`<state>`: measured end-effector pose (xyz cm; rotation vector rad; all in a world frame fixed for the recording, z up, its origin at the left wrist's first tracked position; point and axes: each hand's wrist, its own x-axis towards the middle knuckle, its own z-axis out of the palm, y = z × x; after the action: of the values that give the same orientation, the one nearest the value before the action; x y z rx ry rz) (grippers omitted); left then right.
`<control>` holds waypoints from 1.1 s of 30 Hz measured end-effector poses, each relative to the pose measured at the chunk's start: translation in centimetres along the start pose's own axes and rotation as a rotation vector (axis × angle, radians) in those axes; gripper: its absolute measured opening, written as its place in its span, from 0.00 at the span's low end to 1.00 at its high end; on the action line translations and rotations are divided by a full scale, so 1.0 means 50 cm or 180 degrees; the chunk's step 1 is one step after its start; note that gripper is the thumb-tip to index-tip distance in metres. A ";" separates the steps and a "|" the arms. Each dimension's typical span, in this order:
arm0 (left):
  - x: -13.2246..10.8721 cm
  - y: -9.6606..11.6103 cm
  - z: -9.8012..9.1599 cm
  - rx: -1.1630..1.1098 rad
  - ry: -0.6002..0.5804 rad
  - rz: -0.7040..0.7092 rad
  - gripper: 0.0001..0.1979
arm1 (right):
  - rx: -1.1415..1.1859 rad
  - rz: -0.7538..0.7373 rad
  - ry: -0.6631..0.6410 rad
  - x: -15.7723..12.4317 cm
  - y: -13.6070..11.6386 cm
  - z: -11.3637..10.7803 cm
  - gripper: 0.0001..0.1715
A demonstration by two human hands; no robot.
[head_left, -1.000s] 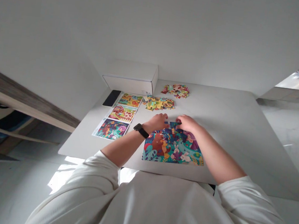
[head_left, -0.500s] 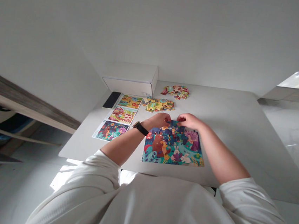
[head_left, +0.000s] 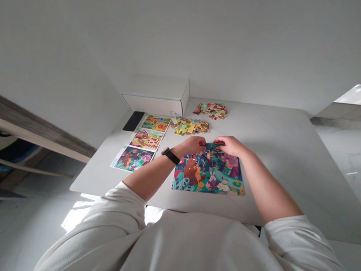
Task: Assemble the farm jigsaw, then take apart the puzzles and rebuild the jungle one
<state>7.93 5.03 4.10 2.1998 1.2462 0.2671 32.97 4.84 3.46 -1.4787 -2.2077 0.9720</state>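
Head view: the jigsaw puzzle (head_left: pixel 209 177) lies flat on the white table (head_left: pixel 281 153), right in front of the person. At its 12 o'clock edge sits a dark blue piece (head_left: pixel 213 146). The left hand (head_left: pixel 192 145) (a black watch (head_left: pixel 169 155) on its wrist) and the right hand (head_left: pixel 231 145) have their fingers curled tight on it from 9 and 3 o'clock. Loose pieces (head_left: pixel 190 126) lie at 11 o'clock of the puzzle, picture cards (head_left: pixel 143 141) at 9 to 10 o'clock.

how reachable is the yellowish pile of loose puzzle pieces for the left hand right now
Probably yes: the left hand sits at the puzzle's far edge, the yellowish pile lies just beyond it, and only bare table shows between them.
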 end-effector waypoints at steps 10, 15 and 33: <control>-0.060 -0.006 -0.036 -0.0542 -0.0200 0.0051 0.12 | 0.0998 -0.0090 -0.0332 -0.044 0.022 -0.008 0.22; -0.118 -0.010 -0.008 -0.0352 -0.0579 0.0039 0.12 | 0.0031 0.0099 -0.0329 -0.061 0.012 0.018 0.13; -0.136 -0.149 -0.046 0.0691 -0.0045 -0.0359 0.28 | -0.0733 -0.0474 0.0160 -0.030 -0.063 0.106 0.14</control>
<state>-2.09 3.16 2.35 2.2960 1.4446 0.0736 28.29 0.81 1.94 -1.3886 -2.4184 0.6448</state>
